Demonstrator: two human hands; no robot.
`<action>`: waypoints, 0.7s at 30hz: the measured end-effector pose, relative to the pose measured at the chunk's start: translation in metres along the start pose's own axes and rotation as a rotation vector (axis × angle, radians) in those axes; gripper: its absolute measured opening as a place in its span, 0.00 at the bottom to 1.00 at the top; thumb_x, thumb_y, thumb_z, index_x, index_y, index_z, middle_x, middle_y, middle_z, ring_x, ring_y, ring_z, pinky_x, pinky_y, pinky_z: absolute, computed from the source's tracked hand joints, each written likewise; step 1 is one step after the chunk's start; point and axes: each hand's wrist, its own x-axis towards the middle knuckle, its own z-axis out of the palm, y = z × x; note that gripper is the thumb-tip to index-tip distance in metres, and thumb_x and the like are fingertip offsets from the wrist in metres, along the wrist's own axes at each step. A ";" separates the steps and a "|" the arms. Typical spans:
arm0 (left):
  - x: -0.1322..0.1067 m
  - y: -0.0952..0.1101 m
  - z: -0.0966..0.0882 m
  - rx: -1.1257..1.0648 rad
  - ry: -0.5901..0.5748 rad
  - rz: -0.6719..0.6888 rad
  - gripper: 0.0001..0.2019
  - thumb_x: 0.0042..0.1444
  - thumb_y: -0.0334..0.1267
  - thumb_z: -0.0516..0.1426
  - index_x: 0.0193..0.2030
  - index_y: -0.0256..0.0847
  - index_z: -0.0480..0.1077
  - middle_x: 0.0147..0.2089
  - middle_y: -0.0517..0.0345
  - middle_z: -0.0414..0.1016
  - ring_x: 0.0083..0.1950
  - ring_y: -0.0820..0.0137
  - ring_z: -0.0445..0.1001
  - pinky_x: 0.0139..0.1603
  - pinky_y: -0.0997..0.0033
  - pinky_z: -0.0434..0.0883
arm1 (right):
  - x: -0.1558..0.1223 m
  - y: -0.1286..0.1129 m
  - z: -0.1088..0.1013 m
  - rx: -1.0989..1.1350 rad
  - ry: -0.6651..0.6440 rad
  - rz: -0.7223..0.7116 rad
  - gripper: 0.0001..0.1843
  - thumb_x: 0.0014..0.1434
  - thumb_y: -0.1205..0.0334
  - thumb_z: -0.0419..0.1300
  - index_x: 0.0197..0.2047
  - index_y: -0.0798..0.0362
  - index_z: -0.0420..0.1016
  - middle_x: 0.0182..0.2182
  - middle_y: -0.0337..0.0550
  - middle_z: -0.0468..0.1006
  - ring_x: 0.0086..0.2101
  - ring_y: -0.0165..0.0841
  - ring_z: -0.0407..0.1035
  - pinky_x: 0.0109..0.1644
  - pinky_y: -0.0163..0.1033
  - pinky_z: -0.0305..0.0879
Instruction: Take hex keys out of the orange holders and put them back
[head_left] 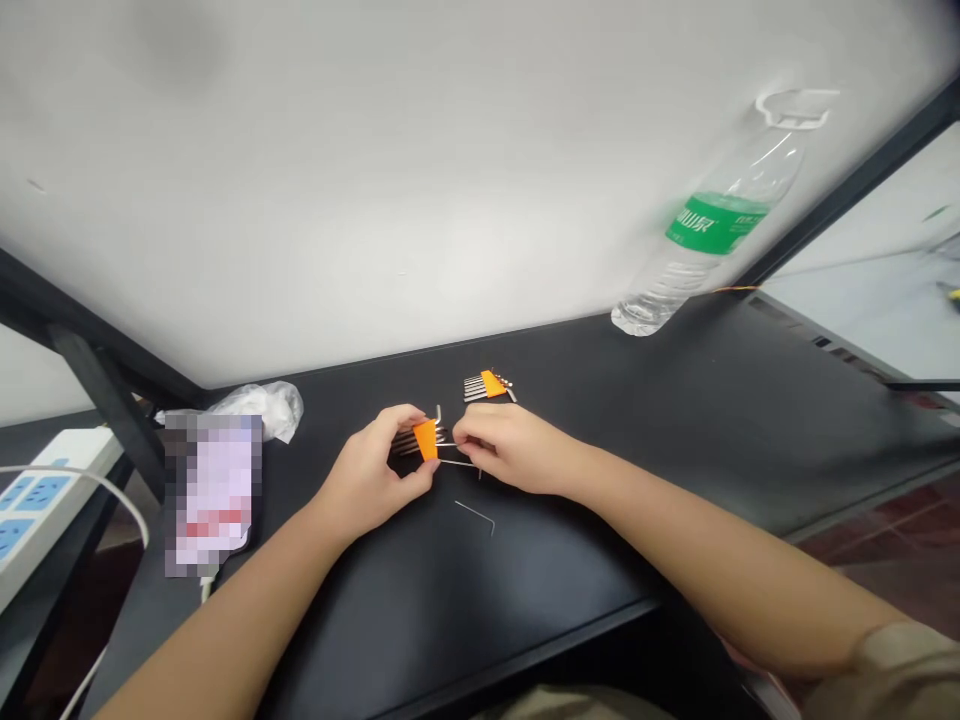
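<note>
My left hand (375, 478) is closed around an orange holder (425, 439) with several metal hex keys in it, just above the black table (600, 480). My right hand (504, 447) pinches a thin hex key at the holder's right side. A second orange holder with hex keys (489, 386) lies on the table just behind my right hand. One loose hex key (475, 515) lies on the table in front of my hands.
A clear water bottle with a green label (712, 215) stands at the back right against the white wall. A crumpled plastic bag (259, 405) and a blurred-out card (214, 490) lie at the left. A white power strip (41, 495) sits on the far left.
</note>
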 end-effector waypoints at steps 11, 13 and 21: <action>0.000 0.000 0.000 -0.004 0.013 -0.001 0.25 0.57 0.40 0.65 0.60 0.48 0.64 0.55 0.58 0.78 0.56 0.65 0.79 0.57 0.63 0.77 | -0.004 0.003 0.002 -0.074 0.024 -0.010 0.08 0.71 0.68 0.54 0.40 0.54 0.73 0.37 0.43 0.74 0.37 0.32 0.67 0.43 0.38 0.65; 0.000 0.000 0.000 -0.006 0.016 -0.009 0.25 0.57 0.40 0.65 0.60 0.48 0.64 0.55 0.58 0.78 0.56 0.65 0.79 0.57 0.63 0.76 | -0.004 0.003 0.002 -0.088 0.027 -0.008 0.08 0.71 0.68 0.54 0.40 0.54 0.73 0.38 0.43 0.74 0.38 0.32 0.68 0.43 0.38 0.65; 0.000 0.000 0.000 0.004 0.022 -0.014 0.24 0.57 0.40 0.65 0.59 0.49 0.64 0.55 0.59 0.78 0.56 0.65 0.79 0.58 0.64 0.76 | -0.006 0.005 0.001 -0.115 0.055 -0.007 0.09 0.71 0.67 0.53 0.40 0.53 0.73 0.37 0.43 0.75 0.38 0.33 0.69 0.43 0.38 0.65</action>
